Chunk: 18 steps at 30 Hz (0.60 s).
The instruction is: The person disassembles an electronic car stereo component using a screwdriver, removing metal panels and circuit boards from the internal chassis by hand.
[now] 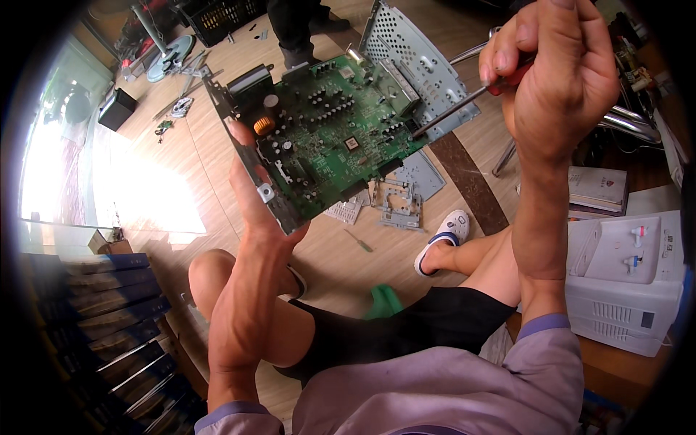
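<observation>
A green circuit board (326,134) on a metal chassis is held up before me, tilted. My left hand (254,192) grips the chassis by its left edge, fingers partly hidden behind it. In my right hand (554,80), raised at the upper right, is a screwdriver (457,109) with a red handle. Its shaft slants down left, and the tip meets the board's right edge by a dark connector. A perforated metal panel (420,61) stands up from the chassis's far right side. Whether the tip sits in a screw is too small to tell.
Below the board, metal brackets (401,206), a flat metal plate (420,174) and another screwdriver (359,241) lie on the tiled floor. A white water dispenser (616,279) lies at right near books (598,190). Stacked dark boxes (109,290) stand at left. Another person's legs (290,29) are ahead.
</observation>
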Motion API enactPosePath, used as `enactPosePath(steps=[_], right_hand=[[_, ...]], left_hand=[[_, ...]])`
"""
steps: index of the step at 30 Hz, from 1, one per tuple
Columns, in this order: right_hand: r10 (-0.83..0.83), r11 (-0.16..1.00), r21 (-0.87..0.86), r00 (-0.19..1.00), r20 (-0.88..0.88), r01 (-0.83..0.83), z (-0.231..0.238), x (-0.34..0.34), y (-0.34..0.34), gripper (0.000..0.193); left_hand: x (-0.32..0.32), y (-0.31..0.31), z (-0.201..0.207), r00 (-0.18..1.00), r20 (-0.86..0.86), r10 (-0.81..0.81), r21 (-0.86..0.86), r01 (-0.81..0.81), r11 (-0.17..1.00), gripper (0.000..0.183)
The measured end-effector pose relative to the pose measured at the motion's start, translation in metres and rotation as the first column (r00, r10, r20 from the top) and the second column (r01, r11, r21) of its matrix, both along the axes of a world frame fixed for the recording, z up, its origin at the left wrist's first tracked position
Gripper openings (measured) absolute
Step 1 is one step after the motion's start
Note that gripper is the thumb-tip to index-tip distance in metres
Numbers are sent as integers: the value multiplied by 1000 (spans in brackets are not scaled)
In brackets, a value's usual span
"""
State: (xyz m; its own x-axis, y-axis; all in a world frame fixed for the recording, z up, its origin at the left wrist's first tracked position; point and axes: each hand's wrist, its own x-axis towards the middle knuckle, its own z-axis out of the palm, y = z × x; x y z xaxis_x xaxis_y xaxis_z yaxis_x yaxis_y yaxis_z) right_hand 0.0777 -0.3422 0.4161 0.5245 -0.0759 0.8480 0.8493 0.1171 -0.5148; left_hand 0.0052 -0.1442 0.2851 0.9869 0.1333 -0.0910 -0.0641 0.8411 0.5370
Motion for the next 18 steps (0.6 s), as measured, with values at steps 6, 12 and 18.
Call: enactPosePath(steps=[6, 12, 18], right_hand=[[22, 999, 36, 1000, -18, -22, 1, -2, 1, 24], [-1, 1000, -25, 999, 48, 3, -1, 3, -1, 24], [56, 998, 32, 998, -6, -55, 0, 1, 1, 25]], left_hand=[[-1, -1, 3, 1000, -9, 14, 5, -14, 1000, 66], [0, 2, 0, 1000, -20, 13, -17, -13, 1000, 66], [0, 0, 3, 1000, -11, -20, -50, 19, 999, 64]])
